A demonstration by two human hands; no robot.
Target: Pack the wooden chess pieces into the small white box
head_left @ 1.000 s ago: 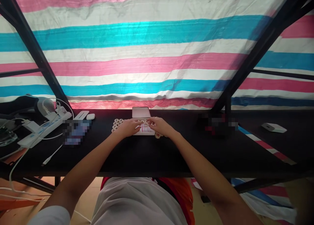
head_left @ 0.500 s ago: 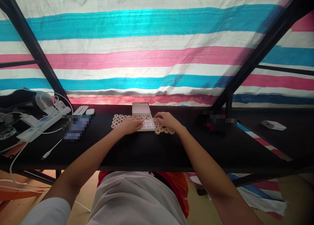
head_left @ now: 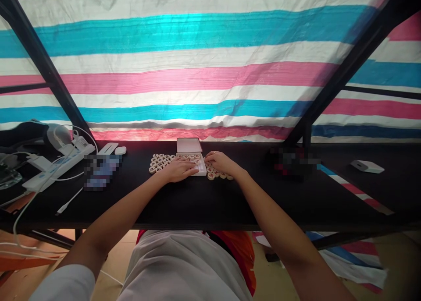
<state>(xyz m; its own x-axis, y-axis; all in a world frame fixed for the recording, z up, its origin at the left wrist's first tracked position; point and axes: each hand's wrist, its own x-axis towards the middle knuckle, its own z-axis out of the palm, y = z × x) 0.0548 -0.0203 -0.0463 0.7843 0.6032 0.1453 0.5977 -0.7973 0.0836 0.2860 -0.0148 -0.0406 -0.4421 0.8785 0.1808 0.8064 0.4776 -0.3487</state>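
A small white box (head_left: pixel 199 160) lies on the black table (head_left: pixel 204 200), holding round wooden game pieces with red marks. Its lid (head_left: pixel 188 145) lies just behind it. My left hand (head_left: pixel 180 168) rests flat across the box's near left part, fingers stretched out. My right hand (head_left: pixel 221 161) is at the box's right edge, fingers curled over loose pieces (head_left: pixel 219 175); whether it holds one is hidden. Several more pieces (head_left: pixel 159 161) are spread out to the left of the box.
A white power strip (head_left: pixel 55 168) with cables, white chargers and a dark bundle crowd the table's left end. A blurred patch (head_left: pixel 98 171) lies left of the pieces, another (head_left: pixel 292 163) to the right. A white device (head_left: pixel 366 166) sits far right. A striped tarp hangs behind.
My left hand has slid right over the box. My right hand has come back in to the box's right edge. The camera tilted slightly.
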